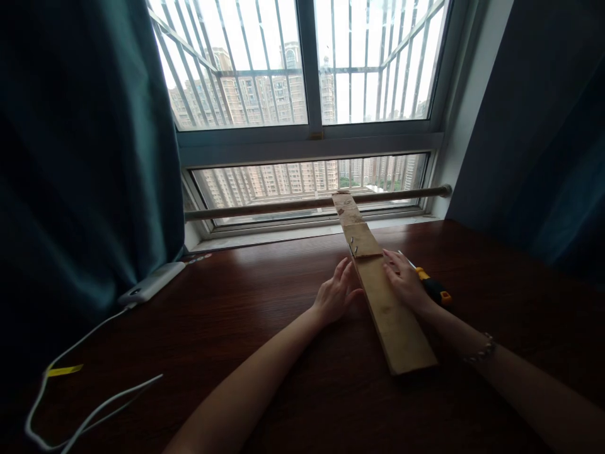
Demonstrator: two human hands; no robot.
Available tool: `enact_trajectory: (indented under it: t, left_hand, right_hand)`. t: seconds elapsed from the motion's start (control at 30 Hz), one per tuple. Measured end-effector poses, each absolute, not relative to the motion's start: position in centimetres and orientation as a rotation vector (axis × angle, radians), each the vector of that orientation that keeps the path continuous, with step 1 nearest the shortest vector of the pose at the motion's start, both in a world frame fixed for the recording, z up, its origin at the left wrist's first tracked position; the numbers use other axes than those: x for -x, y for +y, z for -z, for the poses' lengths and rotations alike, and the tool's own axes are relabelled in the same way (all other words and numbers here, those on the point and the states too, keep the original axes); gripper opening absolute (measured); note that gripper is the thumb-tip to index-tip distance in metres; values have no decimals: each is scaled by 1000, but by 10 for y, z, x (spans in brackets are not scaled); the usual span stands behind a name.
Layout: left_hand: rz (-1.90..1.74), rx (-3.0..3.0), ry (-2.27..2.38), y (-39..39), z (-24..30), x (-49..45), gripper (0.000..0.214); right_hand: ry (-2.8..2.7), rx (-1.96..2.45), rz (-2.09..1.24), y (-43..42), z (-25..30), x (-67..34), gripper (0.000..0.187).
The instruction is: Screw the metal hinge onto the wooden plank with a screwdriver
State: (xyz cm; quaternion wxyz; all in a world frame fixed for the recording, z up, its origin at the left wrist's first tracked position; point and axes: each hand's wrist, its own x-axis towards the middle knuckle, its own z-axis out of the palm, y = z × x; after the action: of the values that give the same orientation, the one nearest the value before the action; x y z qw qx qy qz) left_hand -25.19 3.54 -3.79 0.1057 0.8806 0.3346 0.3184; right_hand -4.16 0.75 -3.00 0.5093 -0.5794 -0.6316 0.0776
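Observation:
A long wooden plank (392, 315) lies on the dark wooden table (265, 302), running from near me up to the window sill, where its far end rests on a round rail (283, 205). Small metal screws (353, 244) stick out of it near its middle. My left hand (334, 294) lies open against the plank's left edge, fingers stretched out. My right hand (404, 281) rests open on the plank's right side, fingers flat. A screwdriver with a yellow and black handle (435, 290) lies just right of my right hand, partly hidden by it.
A white power bank (152, 282) with a white cable (94, 410) sits at the table's left, near a dark teal curtain (85, 157). Another dark curtain (543, 126) hangs at the right. The barred window (307, 75) is straight ahead.

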Motion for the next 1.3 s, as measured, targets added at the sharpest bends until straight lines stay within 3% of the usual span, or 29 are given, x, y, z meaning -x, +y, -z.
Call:
enact_trajectory:
  t: [0.13,0.33,0.73,1.3]
  left_hand:
    - [-1124,-2169,933,38,45,241,50]
    - [-1107,-1508,809,41,50,227,29]
    - [-962,-923,547,24,45,222,38]
    - [-955,-880,593,21,42,221,38]
  right_hand:
    - [-1347,1465,-262,9,29,38,44]
    - [-1187,1446,-748,5,27,39,34]
    - [-979,1331,-1017,3,32,42,24]
    - [-956,1404,-983,3,31,44,24]
